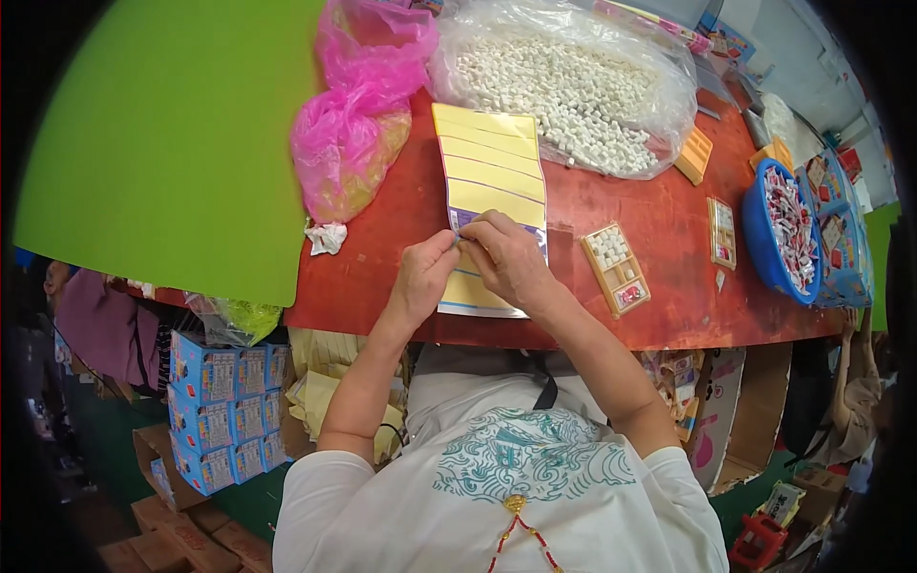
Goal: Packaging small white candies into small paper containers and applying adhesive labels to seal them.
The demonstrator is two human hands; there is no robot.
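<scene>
A long yellow printed sheet (494,162), crossed by thin dark lines, lies on the red table in front of me. A purple band runs across its lower part. At the sheet's left edge, by this band, my left hand (425,277) pinches with thumb and forefinger. Bent over the sheet from the right, my right hand (506,258) has its fingertips closed at the same spot, meeting the left ones. The fingers hide the exact part of the sheet between them. To the right lies an orange compartment tray (634,292) with small white cubes and a red-pink piece.
Beyond the sheet sits a clear bag (564,91) full of white cubes, beside a pink plastic bag (346,158). A second tray (722,233) and a blue basin (764,229) of small packets stand right. A green board (172,153) covers the left; blue boxes (202,418) are stacked below.
</scene>
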